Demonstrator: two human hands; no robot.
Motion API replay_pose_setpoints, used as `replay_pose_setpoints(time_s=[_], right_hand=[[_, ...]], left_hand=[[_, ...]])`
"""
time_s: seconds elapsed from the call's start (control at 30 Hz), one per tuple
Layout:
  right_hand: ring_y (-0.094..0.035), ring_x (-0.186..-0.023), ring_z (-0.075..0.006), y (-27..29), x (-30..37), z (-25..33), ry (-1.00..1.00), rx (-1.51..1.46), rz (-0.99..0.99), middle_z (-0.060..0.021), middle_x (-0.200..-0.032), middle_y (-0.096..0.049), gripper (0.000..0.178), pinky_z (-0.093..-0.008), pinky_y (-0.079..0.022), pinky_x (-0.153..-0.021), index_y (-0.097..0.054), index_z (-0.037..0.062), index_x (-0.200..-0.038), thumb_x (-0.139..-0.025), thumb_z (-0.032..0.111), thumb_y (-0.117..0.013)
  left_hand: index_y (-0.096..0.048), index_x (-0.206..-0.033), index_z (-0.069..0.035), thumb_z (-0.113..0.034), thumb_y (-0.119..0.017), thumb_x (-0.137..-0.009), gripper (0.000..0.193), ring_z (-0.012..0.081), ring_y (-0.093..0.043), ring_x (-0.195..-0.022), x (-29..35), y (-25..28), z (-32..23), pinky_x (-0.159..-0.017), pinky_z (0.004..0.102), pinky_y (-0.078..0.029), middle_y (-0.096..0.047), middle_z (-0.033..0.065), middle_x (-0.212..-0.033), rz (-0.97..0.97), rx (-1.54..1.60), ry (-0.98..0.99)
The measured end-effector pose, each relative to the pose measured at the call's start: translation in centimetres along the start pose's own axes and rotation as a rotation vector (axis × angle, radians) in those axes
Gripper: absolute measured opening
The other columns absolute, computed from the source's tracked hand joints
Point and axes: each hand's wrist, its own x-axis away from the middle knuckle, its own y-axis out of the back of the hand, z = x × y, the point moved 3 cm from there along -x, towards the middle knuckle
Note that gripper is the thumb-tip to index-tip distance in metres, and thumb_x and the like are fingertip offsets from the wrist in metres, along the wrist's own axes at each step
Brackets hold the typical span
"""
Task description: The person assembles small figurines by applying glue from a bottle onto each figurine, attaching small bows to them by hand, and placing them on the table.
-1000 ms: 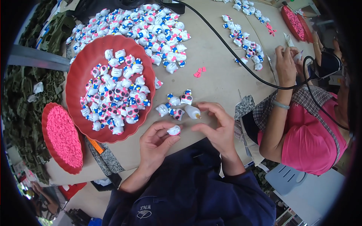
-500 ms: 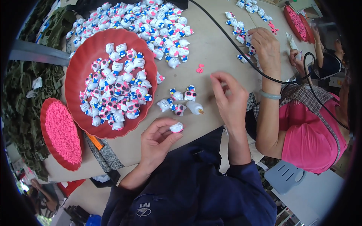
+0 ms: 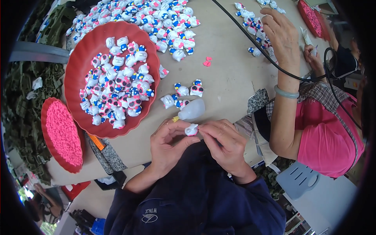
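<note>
Head view: left hand (image 3: pixel 166 145) at lower centre of frame, thumb and fingers clamped on a small white figure (image 3: pixel 191 130) with a pink edge, same grip as half a second ago. Figure sits between the two hands, just above the dark garment.

Main change: right hand (image 3: pixel 228 145). Was raised near the pink pieces (image 3: pixel 207 61) at upper centre; now down beside the figure, thumb and forefinger drawn together at its right edge. Cannot tell whether they pinch the figure or something small.

Squeeze bottle (image 3: pixel 193 109), whitish, also turned: nozzle pointed right before, now lower left, close to the left hand. Cannot tell if they touch. Four figures (image 3: pixel 182 90) lie grouped just above it, as before.

Large red bowl (image 3: pixel 87 55), left of centre, sits a little higher in frame. Co-worker's hand (image 3: pixel 281 37), upper right, has also risen.
</note>
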Motion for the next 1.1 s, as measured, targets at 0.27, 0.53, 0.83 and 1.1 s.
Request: replay_pose_setpoints(time_s=[0.27, 0.53, 0.83, 1.1], right_hand=[[-0.063, -0.072, -0.0245, -0.7, 0.4, 0.8, 0.062, 0.082, -0.06, -0.0126, -0.086, -0.066, 0.021, -0.0308, -0.05, -0.063, -0.066, -0.0033, -0.089, -0.07, -0.01, -0.068], [-0.063, -0.072, -0.0242, -0.3, 0.5, 0.3, 0.03, 0.041, -0.008, -0.0125, -0.085, -0.067, 0.021, -0.0292, -0.05, -0.062, -0.067, -0.0025, -0.09, -0.07, -0.007, -0.07], [-0.059, -0.068, -0.0236, 0.1, 0.0, 0.0, 0.031, -0.028, 0.098, -0.0109, -0.08, -0.063, 0.02, -0.0299, -0.048, -0.059, -0.066, -0.0016, -0.088, -0.069, -0.004, -0.072], [-0.06, -0.068, -0.0241, 0.2, 0.4, 0.2, 0.101, -0.07, 0.083, -0.0109, -0.081, -0.063, 0.023, -0.0301, -0.049, -0.059, -0.066, -0.0022, -0.088, -0.066, -0.007, -0.072]], left_hand=[[-0.061, -0.099, 0.001, 0.004, -0.074, -0.072, 0.031, 0.0149, -0.064, -0.088, 0.4, 0.1, 0.6, -0.08, 0.027, -0.054, -0.057, 0.0056, -0.095, -0.017, -0.081, -0.018], [-0.059, -0.102, 0.002, 0.005, -0.074, -0.073, 0.033, 0.0166, -0.064, -0.089, 0.1, 0.5, 0.3, -0.081, 0.0286, -0.053, -0.06, 0.0084, -0.098, 0.039, -0.053, 0.007], [-0.056, -0.115, 0.005, 0.009, -0.061, -0.082, 0.034, 0.0195, -0.06, -0.103, 0.7, 0.4, 0.2, -0.09, 0.0318, -0.049, -0.06, 0.0156, -0.115, 0.091, 0.061, 0.097], [-0.059, -0.112, 0.003, 0.013, -0.061, -0.08, 0.034, 0.0207, -0.06, -0.106, 1.5, 0.1, 0.1, -0.093, 0.0303, -0.048, -0.058, 0.0159, -0.119, 0.056, -0.001, -0.046]])
